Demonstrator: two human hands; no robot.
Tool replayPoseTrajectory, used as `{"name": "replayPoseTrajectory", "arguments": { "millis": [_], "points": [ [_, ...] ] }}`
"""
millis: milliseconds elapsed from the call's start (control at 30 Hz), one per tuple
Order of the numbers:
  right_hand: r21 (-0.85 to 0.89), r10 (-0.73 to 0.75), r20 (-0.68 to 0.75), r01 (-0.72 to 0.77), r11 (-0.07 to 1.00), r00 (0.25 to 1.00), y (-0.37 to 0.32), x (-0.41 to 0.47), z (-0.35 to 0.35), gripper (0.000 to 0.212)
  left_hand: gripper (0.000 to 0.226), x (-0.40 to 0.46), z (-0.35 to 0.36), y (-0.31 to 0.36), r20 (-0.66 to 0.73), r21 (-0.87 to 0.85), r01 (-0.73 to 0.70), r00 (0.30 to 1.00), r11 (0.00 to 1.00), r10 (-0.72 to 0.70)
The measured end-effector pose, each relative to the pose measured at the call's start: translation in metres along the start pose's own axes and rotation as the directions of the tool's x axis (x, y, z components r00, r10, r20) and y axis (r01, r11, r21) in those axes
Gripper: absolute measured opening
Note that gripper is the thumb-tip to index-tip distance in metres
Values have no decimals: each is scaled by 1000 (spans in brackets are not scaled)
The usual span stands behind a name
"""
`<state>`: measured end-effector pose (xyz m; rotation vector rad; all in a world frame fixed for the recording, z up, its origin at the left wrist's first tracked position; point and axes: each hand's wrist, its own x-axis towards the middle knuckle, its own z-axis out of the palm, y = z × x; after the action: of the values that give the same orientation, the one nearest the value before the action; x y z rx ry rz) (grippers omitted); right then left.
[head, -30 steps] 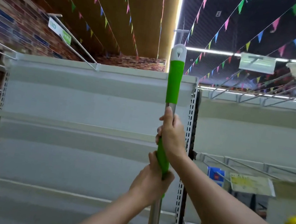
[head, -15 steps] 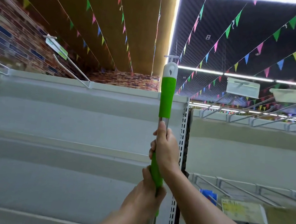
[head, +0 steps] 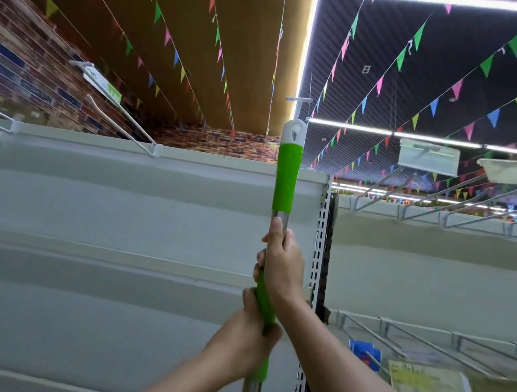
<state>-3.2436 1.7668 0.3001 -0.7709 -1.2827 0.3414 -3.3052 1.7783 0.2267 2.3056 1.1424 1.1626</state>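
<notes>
Right now you hold the pole [head: 287, 173] upright in front of you, with both hands curled tight round it. Your right hand [head: 281, 266] grips higher up, with its thumb laid along the bare metal shaft. Your left hand [head: 243, 341] grips the green sleeve just beneath it. The pole's white-capped top rises before the pale shelf unit [head: 114, 208], under strings of coloured flags [head: 401, 57].

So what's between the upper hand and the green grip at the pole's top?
Just a short bare stretch of the silver pole, seen in the head view; the right hand grips it below the green grip.
</notes>
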Motion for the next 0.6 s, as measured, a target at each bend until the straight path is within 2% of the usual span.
{"name": "replayPoseTrajectory", "arguments": {
  "millis": [167,533,600],
  "points": [
    [-5,-5,-4,5,1000,1000,5,4,0,41,30,10,-2,0,14,11,-46,999,999,46],
    [-4,-4,-13,4,1000,1000,13,9,1,42,35,20,1,-10,29,-12,-47,998,999,47],
    [-13,-12,-10,11,1000,1000,14,11,1,42,41,21,1,-11,26,-16,-47,999,999,48]
  ]
}}
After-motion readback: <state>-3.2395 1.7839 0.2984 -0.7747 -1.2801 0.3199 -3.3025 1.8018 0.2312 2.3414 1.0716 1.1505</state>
